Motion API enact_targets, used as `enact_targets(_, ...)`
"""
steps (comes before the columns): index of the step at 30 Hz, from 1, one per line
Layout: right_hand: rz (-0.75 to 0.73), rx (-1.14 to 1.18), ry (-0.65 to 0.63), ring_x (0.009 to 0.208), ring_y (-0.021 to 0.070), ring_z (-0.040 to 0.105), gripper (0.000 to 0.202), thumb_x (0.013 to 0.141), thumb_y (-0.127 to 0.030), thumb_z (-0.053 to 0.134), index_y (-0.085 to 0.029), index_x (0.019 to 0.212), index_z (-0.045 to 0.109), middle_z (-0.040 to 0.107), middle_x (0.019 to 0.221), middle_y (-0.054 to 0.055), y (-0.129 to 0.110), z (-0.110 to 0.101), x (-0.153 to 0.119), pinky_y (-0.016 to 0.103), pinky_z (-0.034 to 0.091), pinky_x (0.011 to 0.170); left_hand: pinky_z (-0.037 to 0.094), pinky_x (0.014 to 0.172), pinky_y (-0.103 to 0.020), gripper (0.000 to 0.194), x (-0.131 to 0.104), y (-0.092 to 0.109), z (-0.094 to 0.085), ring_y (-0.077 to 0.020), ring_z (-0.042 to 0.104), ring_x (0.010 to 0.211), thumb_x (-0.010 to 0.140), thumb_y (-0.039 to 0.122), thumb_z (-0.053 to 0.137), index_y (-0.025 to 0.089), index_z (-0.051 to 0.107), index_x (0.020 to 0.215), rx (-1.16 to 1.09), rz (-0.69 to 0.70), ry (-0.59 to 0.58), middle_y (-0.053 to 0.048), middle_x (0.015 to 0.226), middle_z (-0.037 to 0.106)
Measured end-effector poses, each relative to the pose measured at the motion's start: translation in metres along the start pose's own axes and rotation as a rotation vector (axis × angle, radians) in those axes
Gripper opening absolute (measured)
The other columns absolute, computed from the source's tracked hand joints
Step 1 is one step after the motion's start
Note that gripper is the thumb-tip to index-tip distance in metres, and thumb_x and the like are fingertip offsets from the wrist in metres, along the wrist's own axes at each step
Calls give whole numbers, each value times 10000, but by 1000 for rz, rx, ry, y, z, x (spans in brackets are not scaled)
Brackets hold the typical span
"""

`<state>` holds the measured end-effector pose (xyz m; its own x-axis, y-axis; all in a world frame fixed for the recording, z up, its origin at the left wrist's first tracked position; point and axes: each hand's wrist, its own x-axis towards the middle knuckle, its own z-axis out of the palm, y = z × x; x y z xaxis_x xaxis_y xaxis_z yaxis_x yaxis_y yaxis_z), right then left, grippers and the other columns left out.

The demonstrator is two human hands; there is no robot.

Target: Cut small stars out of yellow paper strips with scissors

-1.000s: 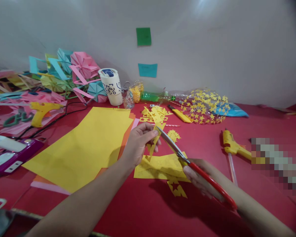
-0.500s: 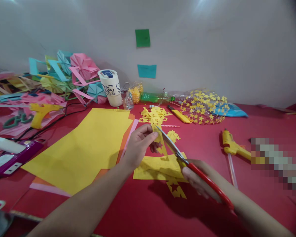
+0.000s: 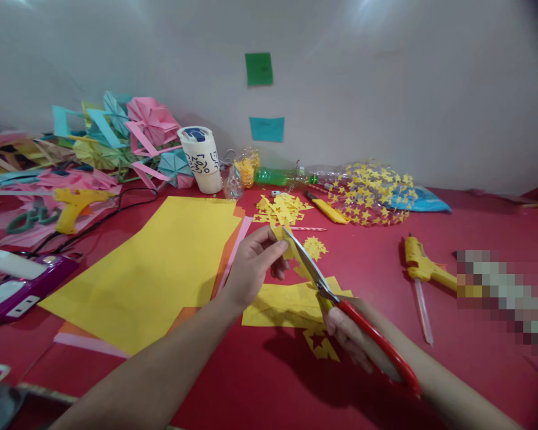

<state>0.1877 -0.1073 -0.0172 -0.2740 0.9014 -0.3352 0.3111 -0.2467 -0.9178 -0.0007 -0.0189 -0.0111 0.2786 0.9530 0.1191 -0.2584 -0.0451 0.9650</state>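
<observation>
So my left hand (image 3: 246, 266) has its fingers pinched on a yellow paper strip (image 3: 283, 239) above the red table (image 3: 233, 382), and my right hand's (image 3: 352, 328) fingers are wrapped round the red-handled scissors (image 3: 325, 289), blades at the strip.

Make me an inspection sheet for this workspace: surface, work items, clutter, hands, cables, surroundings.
Surface: red tabletop; spills, nothing seen.
Work items: red-handled scissors, yellow paper strip, small pile of yellow stars, large yellow sheet over orange and pink ones.
Clutter: folded paper decorations at back left, white tumbler upright, yellow glue guns on both sides.
Hands: left hand pinches the strip; right hand holds the scissors, blade tips at the strip.
Cables: black cable beside the left-side glue gun, near a purple power strip.
Surroundings: grey wall with green and blue notes; far right pixelated, cannot tell.
</observation>
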Motion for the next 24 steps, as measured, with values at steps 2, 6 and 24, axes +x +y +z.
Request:
enact_targets(2, 11, 13, -13, 295, 39, 302, 603, 759, -799, 406, -204, 660, 410, 343, 407, -105, -1, 0, 0, 145, 237, 287, 439, 422, -174, 136, 0, 0, 0, -70, 517, 430, 818, 286, 608, 174, 565, 755, 0, -5, -4, 42, 532, 566)
enact_targets(6, 19, 3, -2, 306, 35, 297, 593, 775, -787, 399, -207, 651, 397, 344, 424, -103, -7, 1, -3, 159, 228, 303, 427, 417, -178, 138, 0, 0, 1, -72, 511, 415, 813, 295, 606, 176, 564, 756, 6, -15, 7, 40, 518, 570)
enact_targets(24, 61, -30, -21, 306, 42, 311, 575, 773, -768, 437, -223, 627, 327, 347, 417, -100, -10, -5, -2, 153, 251, 306, 408, 462, -173, 161, 5, 2, -1, -60, 480, 482, 754, 244, 651, 176, 540, 660, -119, -25, 91, 52, 570, 502)
